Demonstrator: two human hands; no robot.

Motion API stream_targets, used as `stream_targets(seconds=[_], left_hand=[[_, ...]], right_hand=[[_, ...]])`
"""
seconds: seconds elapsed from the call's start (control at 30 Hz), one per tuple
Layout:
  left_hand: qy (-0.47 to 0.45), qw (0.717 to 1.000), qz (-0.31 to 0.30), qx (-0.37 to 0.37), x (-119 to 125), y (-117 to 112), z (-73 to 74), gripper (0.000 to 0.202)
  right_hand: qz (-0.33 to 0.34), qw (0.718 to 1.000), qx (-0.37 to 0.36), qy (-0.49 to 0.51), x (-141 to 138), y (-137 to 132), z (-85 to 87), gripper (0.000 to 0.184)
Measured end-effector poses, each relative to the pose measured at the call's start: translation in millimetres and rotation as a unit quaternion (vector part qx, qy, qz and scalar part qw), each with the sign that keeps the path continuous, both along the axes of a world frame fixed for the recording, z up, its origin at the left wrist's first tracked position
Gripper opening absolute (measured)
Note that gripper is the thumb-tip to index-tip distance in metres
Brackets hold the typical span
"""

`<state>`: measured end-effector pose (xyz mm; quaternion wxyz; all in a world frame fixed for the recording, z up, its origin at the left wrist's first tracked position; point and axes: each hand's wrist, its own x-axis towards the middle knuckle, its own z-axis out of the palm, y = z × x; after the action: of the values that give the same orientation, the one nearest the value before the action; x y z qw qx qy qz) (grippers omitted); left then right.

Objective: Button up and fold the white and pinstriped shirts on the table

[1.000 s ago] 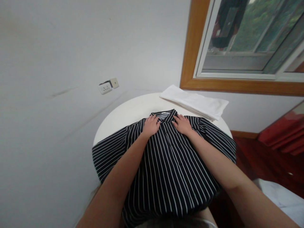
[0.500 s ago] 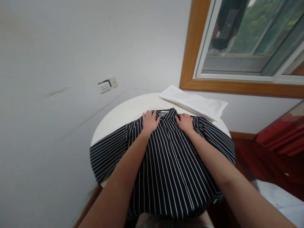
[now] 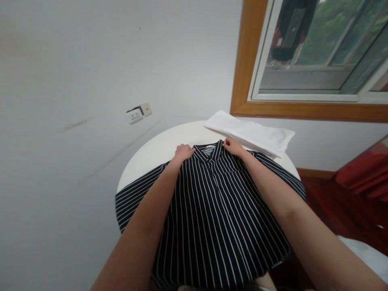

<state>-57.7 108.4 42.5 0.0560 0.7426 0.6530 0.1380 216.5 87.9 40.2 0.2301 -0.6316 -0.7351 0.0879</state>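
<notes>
A black shirt with white stripes (image 3: 212, 210) lies spread front side up on a round white table (image 3: 145, 161), its collar toward the wall and its sleeves out to both sides. The lower part hangs over the near edge. My left hand (image 3: 184, 152) pinches the shirt by the left side of the collar. At the collar's right side, my right hand (image 3: 233, 146) grips the fabric between thumb and fingers. Part of each sleeve is hidden behind my forearms.
Folded white cloth (image 3: 251, 131) lies at the table's back right, close to my right hand. A wall with a power socket (image 3: 133, 116) borders the table. The wood-framed window (image 3: 309, 109) is at the upper right. White fabric (image 3: 366, 252) shows at the lower right.
Both hands have gone from lying flat on the shirt's shoulders to pinching it beside the collar. The left hand shifted left, and the shirt's hem has come slightly nearer to me.
</notes>
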Motion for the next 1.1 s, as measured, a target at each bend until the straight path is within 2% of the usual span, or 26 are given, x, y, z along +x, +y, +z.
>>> stream_targets(seconds=[0.07, 0.13, 0.27, 0.37, 0.5, 0.57, 0.67, 0.77, 0.87, 0.97, 1.03, 1.1], left_hand=[[-0.074, 0.996, -0.035, 0.03, -2, -1, 3.4, 0.025], [-0.132, 0.985, -0.062, 0.095, -3, -9, 7.7, 0.024], [-0.117, 0.977, -0.072, 0.161, -1, -37, 22.3, 0.031], [-0.071, 0.977, -0.06, 0.193, -1, -59, 36.1, 0.038], [0.006, 0.978, -0.001, 0.206, 0, -69, 45.8, 0.046], [0.039, 0.98, 0.019, 0.195, 4, -63, 43.3, 0.048], [0.085, 0.982, 0.003, 0.167, 15, -48, 29.9, 0.043], [0.117, 0.983, 0.008, 0.143, 29, -35, 12.0, 0.035], [0.111, 0.983, 0.052, 0.133, 35, -30, 2.3, 0.036], [0.093, 0.983, 0.061, 0.148, 34, -37, 3.2, 0.038], [0.08, 0.982, 0.037, 0.166, 33, -49, 3.3, 0.037], [0.068, 0.986, 0.003, 0.152, 33, -63, -1.7, 0.038]], right_hand=[[0.055, 0.995, 0.05, 0.073, 5, -2, 0.8, 0.014], [0.082, 0.982, 0.106, 0.131, 10, -8, 4.5, 0.012], [0.122, 0.954, 0.187, 0.2, 13, -30, 22.6, 0.016], [0.121, 0.961, 0.193, 0.159, 13, -47, 41.1, 0.022], [0.055, 0.986, 0.157, 0.015, 9, -51, 53.9, 0.032], [0.02, 0.987, 0.146, -0.058, 3, -42, 49.2, 0.033], [-0.025, 0.984, 0.116, -0.133, -8, -25, 30.6, 0.034], [-0.06, 0.981, 0.093, -0.161, -18, -18, 11.8, 0.034], [-0.066, 0.976, 0.106, -0.176, -25, -23, 4.8, 0.033], [-0.04, 0.977, 0.103, -0.185, -32, -36, 4.7, 0.034], [-0.027, 0.983, 0.053, -0.176, -36, -47, 1.1, 0.036], [-0.025, 0.987, -0.002, -0.158, -39, -57, -7.5, 0.041]])
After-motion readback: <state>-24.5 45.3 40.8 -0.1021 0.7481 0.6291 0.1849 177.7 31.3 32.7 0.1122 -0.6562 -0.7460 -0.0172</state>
